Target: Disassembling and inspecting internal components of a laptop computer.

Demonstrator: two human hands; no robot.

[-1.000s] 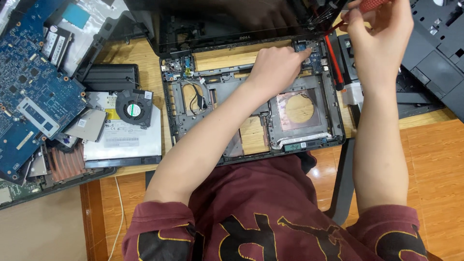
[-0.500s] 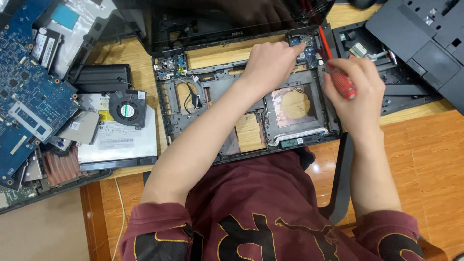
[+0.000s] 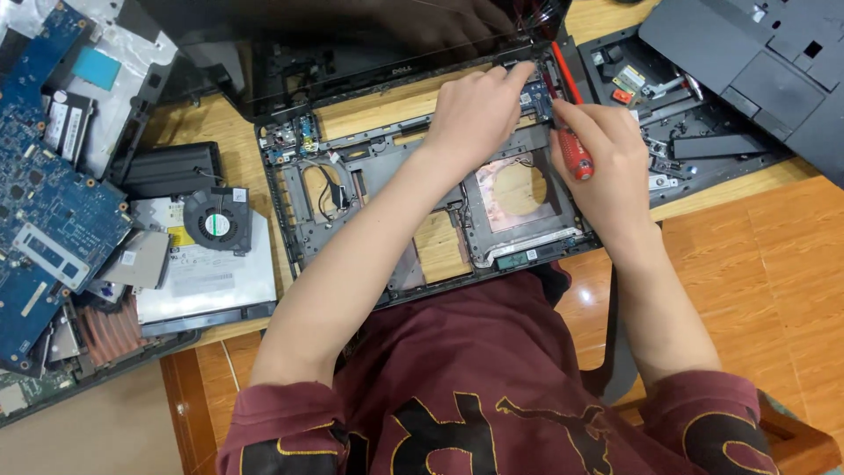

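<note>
Nearest the person, the stripped laptop base (image 3: 422, 211) lies open on the wooden table (image 3: 756, 255), and at its far right corner the right hand (image 3: 607, 167) is closed around a red-handled screwdriver (image 3: 576, 145) with the tip down beside a small blue circuit board (image 3: 534, 97). The left hand (image 3: 475, 110) rests on that corner, fingers curled at the board's edge; if the tip slips, it could likely gouge the board or jab those fingers. Farther left of the base, the loose cooling fan (image 3: 215, 220) and blue motherboard (image 3: 44, 211) sit crowded together, so a bumped elbow could knock them.

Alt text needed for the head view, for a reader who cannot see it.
A person's right hand holds a red-handled screwdriver at the far right corner of a stripped laptop base, where the left hand rests. A blue circuit board and cooling fan lie left.
</note>
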